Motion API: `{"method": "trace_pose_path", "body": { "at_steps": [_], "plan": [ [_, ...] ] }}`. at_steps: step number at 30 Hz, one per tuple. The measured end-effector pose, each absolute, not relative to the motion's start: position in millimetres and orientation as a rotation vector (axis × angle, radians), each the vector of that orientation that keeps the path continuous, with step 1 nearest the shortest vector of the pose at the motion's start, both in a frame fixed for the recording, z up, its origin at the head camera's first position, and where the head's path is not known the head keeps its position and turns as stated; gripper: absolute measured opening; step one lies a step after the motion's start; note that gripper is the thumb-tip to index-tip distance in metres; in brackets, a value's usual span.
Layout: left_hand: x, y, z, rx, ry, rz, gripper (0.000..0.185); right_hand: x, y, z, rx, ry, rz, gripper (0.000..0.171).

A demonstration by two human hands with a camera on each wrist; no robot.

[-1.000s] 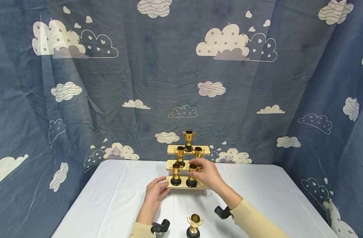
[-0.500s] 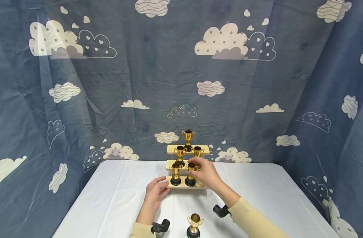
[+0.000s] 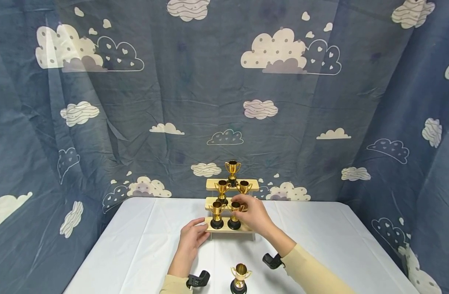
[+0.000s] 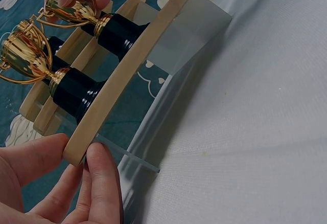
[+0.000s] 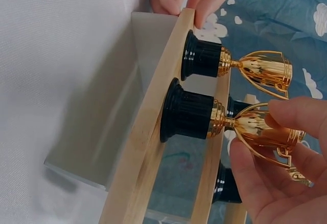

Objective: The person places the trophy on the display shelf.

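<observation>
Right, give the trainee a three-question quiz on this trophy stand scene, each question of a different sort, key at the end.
1. True or false: the right hand pinches the cup of a gold trophy standing on the lowest step of the wooden stand.
2. Multiple choice: the left hand touches A) the trophy on the table, B) the left end of the lowest step, C) the top step.
3. Fill in: the lone trophy off the stand is on the white ____, near the person.

Key: 1 true; 2 B; 3 tablecloth.
</observation>
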State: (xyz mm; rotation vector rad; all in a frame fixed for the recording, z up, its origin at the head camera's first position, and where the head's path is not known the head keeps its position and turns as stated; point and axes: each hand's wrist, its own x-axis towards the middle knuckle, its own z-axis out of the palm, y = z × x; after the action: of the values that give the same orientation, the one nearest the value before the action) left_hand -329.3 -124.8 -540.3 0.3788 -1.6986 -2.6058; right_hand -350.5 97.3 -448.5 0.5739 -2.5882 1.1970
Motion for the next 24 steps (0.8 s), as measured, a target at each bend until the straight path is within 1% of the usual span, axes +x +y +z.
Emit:
{"method": "trace_pose_path", "body": {
  "at_steps": [7, 17, 24],
  "plan": [
    [-329.0, -123.5, -539.5, 0.389, -1.698, -2.609, 0.047, -350.4, 98.4, -449.0, 0.58, -2.589, 1.19, 0.041],
    [-330.6, -123.9, -539.1, 0.366, -1.701, -2.61, 0.047, -348.4, 103.1, -447.5, 0.573, -2.582, 1.178, 0.047],
    [-330.7, -125.3, -541.5, 0.374, -1.699, -2.614, 0.047, -345.3, 107.3, -444.4, 0.574, -2.562, 1.185, 0.046]
  ]
}}
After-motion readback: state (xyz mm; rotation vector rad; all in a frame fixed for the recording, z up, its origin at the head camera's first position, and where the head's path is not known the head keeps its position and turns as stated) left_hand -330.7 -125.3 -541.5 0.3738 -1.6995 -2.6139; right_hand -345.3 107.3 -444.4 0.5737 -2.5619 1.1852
